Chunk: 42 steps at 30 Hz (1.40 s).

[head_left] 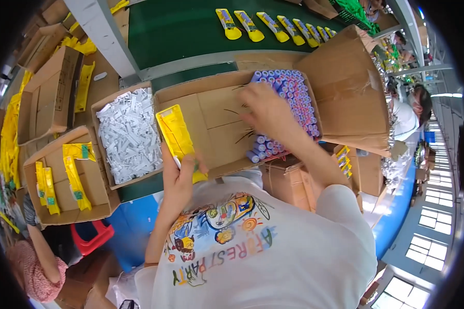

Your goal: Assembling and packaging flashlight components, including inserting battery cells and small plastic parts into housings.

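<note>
So the left hand has a long yellow plastic casing pinched near its lower end, thumb across it, over the left side of a wide brown cardboard box. The right hand curls down beside a tight pack of purple cylindrical cells in that box (can't tell if it's pinching anything, the fingertips are hidden). My worry: the thin black wires sticking out could snag or bend if a cell gets tugged at an angle, and the casing could slip if that one-handed pinch loosens. Past the box, a dark green surface carries a row of yellow pieces; the room's a big workshop, blue floor, windows off right.
</note>
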Tool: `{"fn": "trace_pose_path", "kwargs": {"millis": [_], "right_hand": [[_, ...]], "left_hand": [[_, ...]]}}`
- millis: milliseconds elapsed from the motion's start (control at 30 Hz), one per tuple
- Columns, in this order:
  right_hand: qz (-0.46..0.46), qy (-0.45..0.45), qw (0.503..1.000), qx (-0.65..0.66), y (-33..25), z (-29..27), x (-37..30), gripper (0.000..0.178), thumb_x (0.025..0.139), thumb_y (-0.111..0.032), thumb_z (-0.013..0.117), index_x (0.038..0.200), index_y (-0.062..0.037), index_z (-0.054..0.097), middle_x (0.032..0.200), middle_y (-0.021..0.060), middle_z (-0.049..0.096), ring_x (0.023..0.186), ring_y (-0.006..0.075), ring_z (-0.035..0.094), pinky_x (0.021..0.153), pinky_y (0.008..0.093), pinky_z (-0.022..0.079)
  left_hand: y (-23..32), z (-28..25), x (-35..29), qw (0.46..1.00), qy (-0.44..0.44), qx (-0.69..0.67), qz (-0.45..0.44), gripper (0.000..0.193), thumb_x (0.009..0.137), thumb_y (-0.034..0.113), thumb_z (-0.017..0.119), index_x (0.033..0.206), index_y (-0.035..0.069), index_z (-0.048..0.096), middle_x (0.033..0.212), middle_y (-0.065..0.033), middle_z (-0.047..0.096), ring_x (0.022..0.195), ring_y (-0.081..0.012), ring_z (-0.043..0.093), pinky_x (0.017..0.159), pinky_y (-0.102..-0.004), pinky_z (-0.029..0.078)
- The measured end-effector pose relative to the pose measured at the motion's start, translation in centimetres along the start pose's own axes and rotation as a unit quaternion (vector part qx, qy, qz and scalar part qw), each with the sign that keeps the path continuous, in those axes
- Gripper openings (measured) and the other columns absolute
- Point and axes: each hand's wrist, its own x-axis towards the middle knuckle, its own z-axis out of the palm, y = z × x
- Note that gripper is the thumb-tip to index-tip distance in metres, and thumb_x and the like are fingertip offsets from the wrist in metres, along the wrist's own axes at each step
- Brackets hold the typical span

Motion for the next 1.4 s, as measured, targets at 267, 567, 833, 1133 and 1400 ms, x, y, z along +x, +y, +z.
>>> {"fn": "trace_pose_path", "kwargs": {"millis": [267, 567, 833, 1133, 1400], "right_hand": [[-0.096, 0.071, 0.991, -0.056, 1.7, -2.7, 0.1, 0.027, 0.065, -0.01, 0.075, 0.09, -0.01, 0.066, 0.087, 0.0042, 0.06, 0.085, 0.0259, 0.058, 0.072, 0.0373, 0.047], [-0.355, 0.003, 0.927, 0.117, -5.6, -2.6, 0.1, 0.048, 0.066, -0.012, 0.073, 0.112, -0.0044, 0.062, 0.112, 0.0078, 0.063, 0.104, 0.0236, 0.061, 0.085, 0.035, 0.051], [-0.189, -0.23, 0.857, 0.42, -8.7, 1.0, 4.7, 0.05, 0.078, -0.009, 0.069, 0.126, -0.005, 0.055, 0.125, 0.0118, 0.057, 0.113, 0.025, 0.058, 0.087, 0.0326, 0.052], [-0.329, -0.282, 0.893, 0.12, -12.3, 8.9, 13.2, 0.01, 0.076, -0.014, 0.068, 0.085, -0.0075, 0.069, 0.09, 0.0053, 0.063, 0.085, 0.0262, 0.059, 0.075, 0.0407, 0.048], [-0.322, -0.188, 0.871, 0.319, -10.4, 6.3, 12.2, 0.013, 0.081, -0.01, 0.067, 0.093, -0.0062, 0.07, 0.087, 0.008, 0.069, 0.077, 0.0197, 0.065, 0.069, 0.0291, 0.051]], "left_hand": [[-0.4, 0.7, 0.5, 0.997, -0.058, 0.027, -0.04, 0.03, 0.094, 0.004, 0.039, 0.123, 0.006, 0.038, 0.096, -0.0088, 0.055, 0.071, -0.0158, 0.058, 0.068, -0.0314, 0.051], [-0.4, 1.3, 0.4, 0.992, -0.096, -0.038, -0.068, 0.033, 0.092, 0.004, 0.042, 0.125, 0.005, 0.034, 0.08, -0.0064, 0.054, 0.067, -0.015, 0.057, 0.063, -0.0309, 0.05], [3.0, -3.8, -2.9, 0.989, -0.021, -0.132, -0.058, 0.04, 0.086, 0.001, 0.045, 0.125, 0.006, 0.036, 0.089, -0.0082, 0.053, 0.068, -0.0157, 0.055, 0.062, -0.0316, 0.05], [2.8, -6.9, -5.5, 0.955, 0.154, -0.238, 0.083, 0.056, 0.085, 0.025, 0.051, 0.135, 0.009, 0.035, 0.098, -0.0083, 0.05, 0.071, -0.0171, 0.049, 0.07, -0.0348, 0.046], [1.7, -6.1, -5.4, 0.967, 0.142, -0.21, 0.038, 0.04, 0.097, 0.031, 0.044, 0.128, 0.009, 0.033, 0.097, -0.0106, 0.054, 0.074, -0.0232, 0.06, 0.07, -0.0355, 0.05]]}}
